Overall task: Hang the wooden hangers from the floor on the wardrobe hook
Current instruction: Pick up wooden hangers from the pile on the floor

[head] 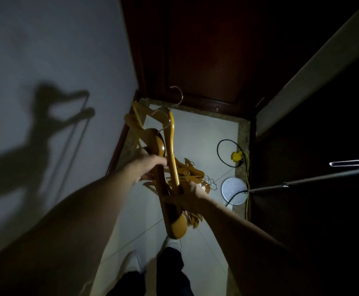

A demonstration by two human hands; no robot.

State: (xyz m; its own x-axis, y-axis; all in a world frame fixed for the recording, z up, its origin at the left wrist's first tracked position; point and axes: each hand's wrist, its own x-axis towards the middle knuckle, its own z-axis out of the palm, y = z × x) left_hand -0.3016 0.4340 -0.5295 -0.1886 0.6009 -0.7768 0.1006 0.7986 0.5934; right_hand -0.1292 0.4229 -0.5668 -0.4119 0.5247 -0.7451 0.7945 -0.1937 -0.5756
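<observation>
Left hand (151, 165) and right hand (192, 192) both clench a fanned bundle of wooden hangers (170, 146) at frame centre; more hangers (192, 174) lie on the floor (197, 135) beneath. Risk: interlocked metal hooks (177, 95) snag, so a hanger slips and drops
</observation>
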